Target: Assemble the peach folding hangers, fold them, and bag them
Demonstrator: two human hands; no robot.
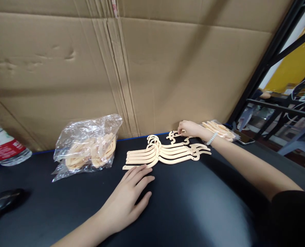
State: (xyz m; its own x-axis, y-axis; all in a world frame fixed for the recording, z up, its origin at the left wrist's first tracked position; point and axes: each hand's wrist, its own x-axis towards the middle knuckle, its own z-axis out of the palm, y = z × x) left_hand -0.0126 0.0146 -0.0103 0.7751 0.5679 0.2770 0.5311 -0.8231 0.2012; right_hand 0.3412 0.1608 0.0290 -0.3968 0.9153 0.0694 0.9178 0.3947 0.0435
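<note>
A row of cream plastic hangers [174,151] lies overlapped on the black table, their curved hooks bunched near the middle. My left hand [131,192] rests palm down in front of them, fingers spread, with its fingertips at the nearest hanger's left arm. Behind the row's right half, my right hand [189,129] has its fingers curled down over small cream plastic hook pieces [172,136]. It seems to pinch one of these, though the fingers partly hide it. A beaded bracelet [212,138] circles the right wrist.
A clear plastic bag [89,147] of cream parts stands at left. Another bag [220,130] lies beyond my right wrist, beside a phone [243,138]. A red-labelled bottle [7,147] and a black object [5,200] are far left. Cardboard [180,75] walls the back.
</note>
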